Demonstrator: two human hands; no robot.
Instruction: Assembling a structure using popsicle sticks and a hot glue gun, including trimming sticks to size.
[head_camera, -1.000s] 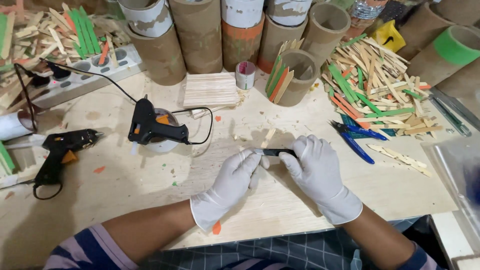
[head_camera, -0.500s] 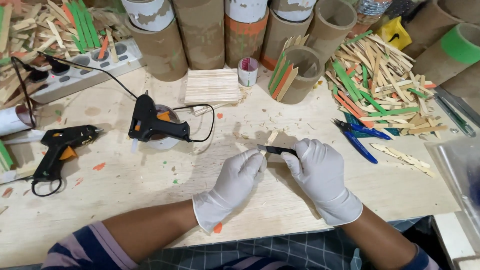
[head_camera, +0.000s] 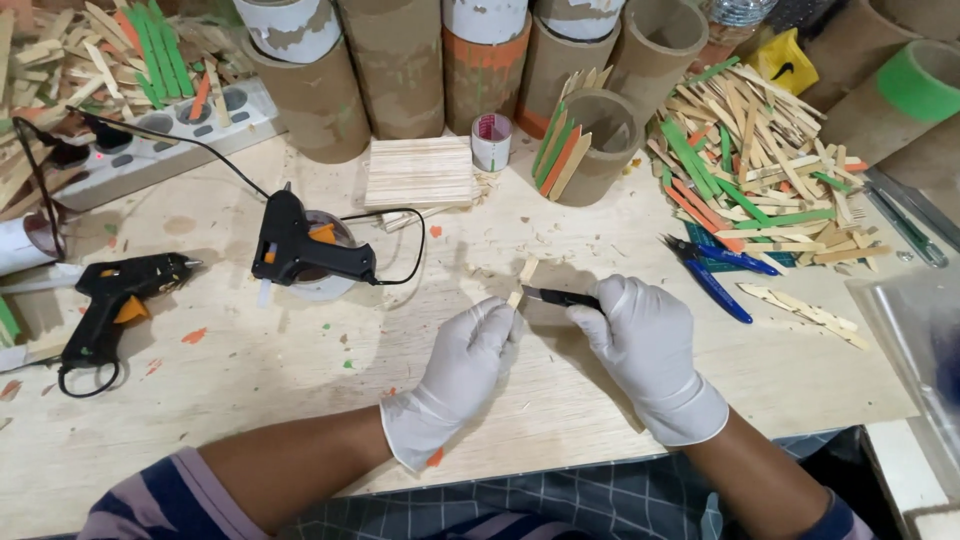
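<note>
the plywood table (head_camera: 250, 400) carries everything here. at its middle the left hand (head_camera: 465, 365), in a white glove, pinches a small pale wooden stick (head_camera: 522, 283) between closed fingertips, the stick poking up and away from the glove. the right hand (head_camera: 650, 350), also gloved, is curled shut around a small black cutter (head_camera: 560, 297) whose tip touches the stick just beside the left fingertips. to do this cut well, i judge the stick should be held firm close to the blade, the blade pressed away from the holding fingers, and the pressure kept light so the thin wood does not split.

cardboard tubes (head_camera: 400, 60) stand along the back; most tops are out of view, so their contents cannot be told. one shorter tube (head_camera: 600, 145) holds green, orange and plain sticks leaning upright.
</note>
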